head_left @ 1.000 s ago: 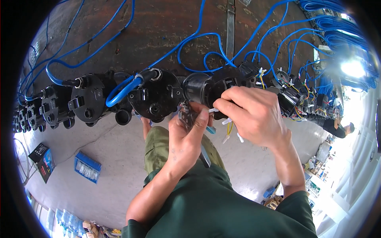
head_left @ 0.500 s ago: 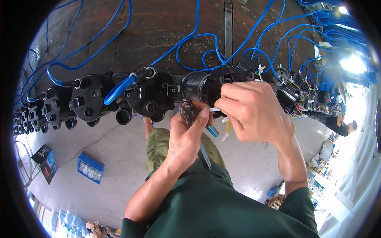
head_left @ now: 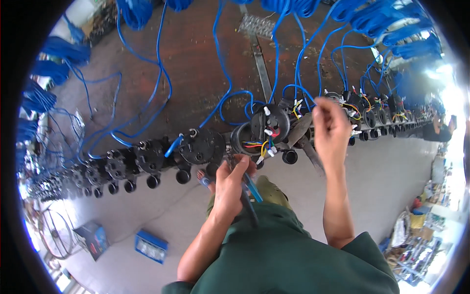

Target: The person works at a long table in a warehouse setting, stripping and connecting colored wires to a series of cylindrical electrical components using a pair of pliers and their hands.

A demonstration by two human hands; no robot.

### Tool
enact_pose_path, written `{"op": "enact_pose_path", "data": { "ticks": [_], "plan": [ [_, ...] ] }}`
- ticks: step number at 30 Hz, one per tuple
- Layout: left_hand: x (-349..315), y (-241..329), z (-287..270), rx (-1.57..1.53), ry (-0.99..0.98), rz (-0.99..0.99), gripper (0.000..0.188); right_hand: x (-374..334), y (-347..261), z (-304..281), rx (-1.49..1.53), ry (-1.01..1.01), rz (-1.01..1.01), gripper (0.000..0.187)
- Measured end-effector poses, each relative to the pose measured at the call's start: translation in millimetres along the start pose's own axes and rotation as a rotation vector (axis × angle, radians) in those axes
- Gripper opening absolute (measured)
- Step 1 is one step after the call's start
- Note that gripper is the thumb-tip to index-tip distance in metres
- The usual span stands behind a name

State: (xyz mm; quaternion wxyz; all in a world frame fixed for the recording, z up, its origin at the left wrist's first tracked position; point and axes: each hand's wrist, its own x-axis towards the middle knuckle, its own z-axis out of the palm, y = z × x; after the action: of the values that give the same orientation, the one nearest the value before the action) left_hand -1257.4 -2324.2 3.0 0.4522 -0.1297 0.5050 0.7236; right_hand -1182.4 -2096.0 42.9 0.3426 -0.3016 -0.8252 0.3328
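My left hand (head_left: 230, 183) is closed around pliers (head_left: 250, 188), with one teal and one dark handle pointing down toward my shirt. Just above it is an opened black motor housing (head_left: 239, 139), its round cover (head_left: 276, 120) tipped aside. Red, yellow and blue wires (head_left: 264, 147) with white end caps spill from it. Off to the right, my right hand (head_left: 332, 130) is raised with loosely curled fingers, blurred by motion. It is apart from that housing, close to a blue cable (head_left: 303, 90); whether anything is between the fingers I cannot make out.
Closed black housings (head_left: 200, 147) line the bench edge on the left, and opened ones with wires (head_left: 369, 115) continue right. Blue cables cross the brown worktop (head_left: 196, 63). A blue box (head_left: 151, 246) and a dark carton (head_left: 91, 239) are on the floor. A person (head_left: 437, 130) is far right.
My right hand has left the wires beside my left hand and moved up and right. The view has shifted, showing more of the worktop. The pliers stay in my left hand.
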Motion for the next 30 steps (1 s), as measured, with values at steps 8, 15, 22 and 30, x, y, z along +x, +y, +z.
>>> {"op": "enact_pose_path", "data": {
  "ticks": [8,15,22,30],
  "plan": [
    [40,21,23,0.068,-0.093,-0.045,0.03,-5,23,18,-0.508,-0.176,-0.294,0.023],
    [37,14,-17,0.083,-0.087,0.036,0.027,38,-11,61,-0.534,-0.421,-0.247,0.013],
    [9,-4,-32,0.128,-0.136,0.001,0.027,69,-33,86,-0.562,-0.312,-0.674,0.012],
    [14,-1,1,0.185,-0.141,0.012,0.032,97,46,131,-0.65,-0.39,-0.299,0.007]
  ]
}}
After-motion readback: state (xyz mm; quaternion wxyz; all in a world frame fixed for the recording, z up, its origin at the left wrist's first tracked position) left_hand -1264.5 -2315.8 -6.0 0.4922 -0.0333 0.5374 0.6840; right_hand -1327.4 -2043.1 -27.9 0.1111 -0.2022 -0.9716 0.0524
